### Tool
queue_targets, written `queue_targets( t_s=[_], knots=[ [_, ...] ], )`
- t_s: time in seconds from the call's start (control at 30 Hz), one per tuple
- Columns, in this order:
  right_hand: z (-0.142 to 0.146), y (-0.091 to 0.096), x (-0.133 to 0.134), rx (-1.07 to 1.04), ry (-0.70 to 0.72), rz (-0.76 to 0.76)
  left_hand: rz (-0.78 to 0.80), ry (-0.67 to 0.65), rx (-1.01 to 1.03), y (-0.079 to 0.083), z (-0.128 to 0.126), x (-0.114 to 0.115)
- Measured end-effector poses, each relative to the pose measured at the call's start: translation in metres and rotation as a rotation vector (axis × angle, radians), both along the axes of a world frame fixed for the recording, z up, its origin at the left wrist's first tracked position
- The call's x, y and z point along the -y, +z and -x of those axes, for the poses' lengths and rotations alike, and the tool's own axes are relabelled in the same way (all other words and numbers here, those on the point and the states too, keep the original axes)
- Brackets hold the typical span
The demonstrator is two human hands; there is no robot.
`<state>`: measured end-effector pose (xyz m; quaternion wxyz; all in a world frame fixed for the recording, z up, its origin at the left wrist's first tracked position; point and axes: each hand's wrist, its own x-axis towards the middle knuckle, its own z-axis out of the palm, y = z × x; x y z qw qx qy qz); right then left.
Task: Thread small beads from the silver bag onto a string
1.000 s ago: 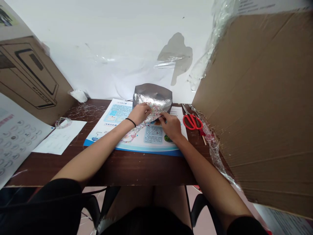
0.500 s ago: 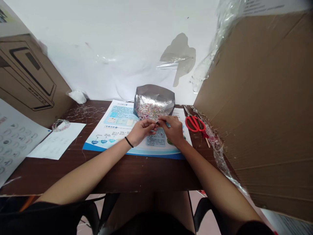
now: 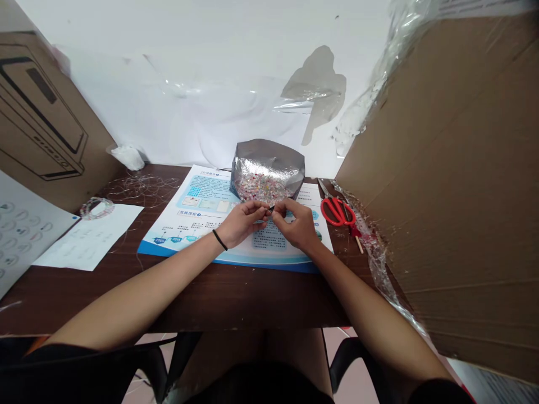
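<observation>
Room lies between the forearms point(image 3: 168, 283) — scissors point(image 3: 340, 210) and cardboard point(image 3: 455, 168) obstruct the right.

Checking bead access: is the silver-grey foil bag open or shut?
Open: the silver-grey foil bag gapes toward the camera, exposing small multicoloured beads inside.

A thin black band point(image 3: 219, 240) is worn on the left wrist; both upper arms are covered by black sleeves point(image 3: 438, 390).

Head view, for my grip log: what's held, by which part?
A tiny dark thing shows between left hand and right hand; its identity and any held part are unclear.
</observation>
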<state>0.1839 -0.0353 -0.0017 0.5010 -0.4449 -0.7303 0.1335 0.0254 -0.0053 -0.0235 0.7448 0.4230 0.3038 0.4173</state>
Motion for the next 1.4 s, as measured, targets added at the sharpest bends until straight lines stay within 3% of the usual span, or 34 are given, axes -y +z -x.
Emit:
queue_targets(
  t_s=[1.4],
  knots=[
    [0.0005, -0.0016, -0.0016, 0.012, 0.021, 0.047, 0.003, 0.009, -0.076, 0.0075, -0.0021, 0.0058]
  ],
)
